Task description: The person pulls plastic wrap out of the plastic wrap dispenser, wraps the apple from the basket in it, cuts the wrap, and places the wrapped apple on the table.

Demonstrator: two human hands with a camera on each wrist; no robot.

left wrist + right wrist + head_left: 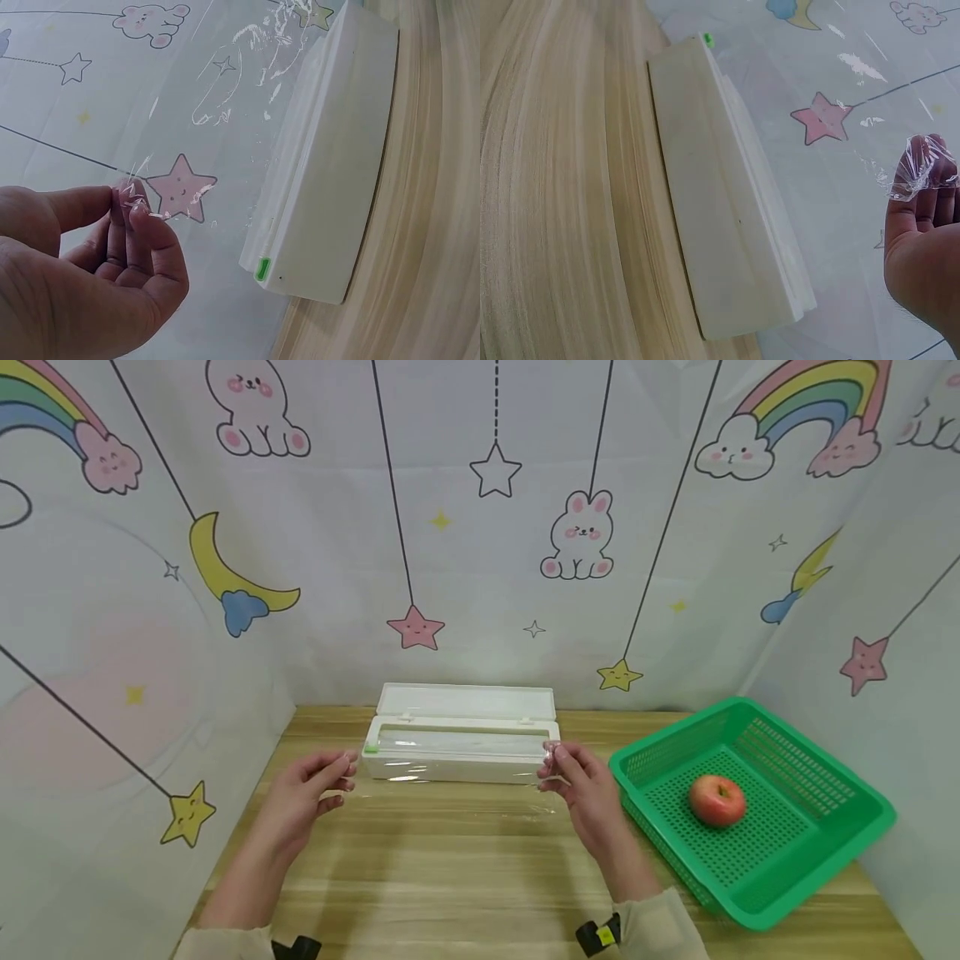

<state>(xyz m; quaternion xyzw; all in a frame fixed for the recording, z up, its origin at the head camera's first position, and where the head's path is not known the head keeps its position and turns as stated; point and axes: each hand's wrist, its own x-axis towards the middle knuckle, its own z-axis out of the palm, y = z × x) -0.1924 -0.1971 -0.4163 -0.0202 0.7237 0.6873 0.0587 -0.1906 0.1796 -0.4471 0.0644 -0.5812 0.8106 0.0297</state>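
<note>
A sheet of clear cling film [262, 90] stretches between my two hands in front of a white cling film dispenser box [465, 700], whose lid is raised at the back. My left hand [303, 797] pinches one corner of the film between thumb and fingers, just left of the box. Near the box's right end, my right hand [588, 793] pinches the other corner, where the film bunches in wrinkles over the fingertips [930, 146]. A small green piece [262, 268] sits at the box's left end. Where the film's far edge meets the box, I cannot tell.
To the right stands a green perforated plastic basket [806, 902] with one red apple [717, 801] in it. The wooden table [450, 877] runs back to a white printed cloth [337, 568], which also hangs at both sides.
</note>
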